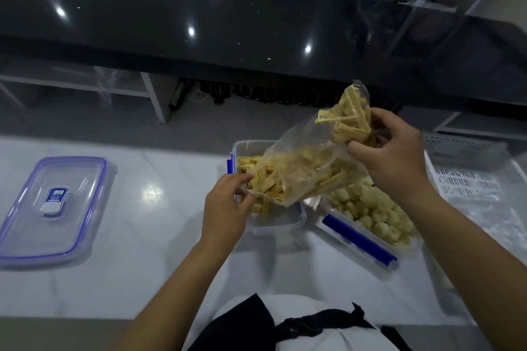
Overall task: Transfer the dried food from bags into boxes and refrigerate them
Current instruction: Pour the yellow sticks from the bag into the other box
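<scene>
A person tips a clear plastic bag (308,168) of yellow dried strips (345,120) over an open clear box (273,225) near the middle of the white tabletop (148,236), the right hand (396,157) closed around the bag's raised bottom end so the contents slide downhill. The left hand (225,208) pinches the bag's lower lip between thumb and fingers, apparently to hold the mouth open and aim it inside the box walls; strips already lie heaped in the box beneath it. Just to the right, touching or nearly so, a second box (362,239) with a blue latch holds pale round pieces (370,208), seemingly filled. A blue-rimmed lid (54,208) lies flat toward the tabletop's left edge, well apart from the boxes, likely kept clear of the pouring. A white slotted basket (467,177) sits at the right edge. Neither box is lidded, and no refrigerator is in view.
</scene>
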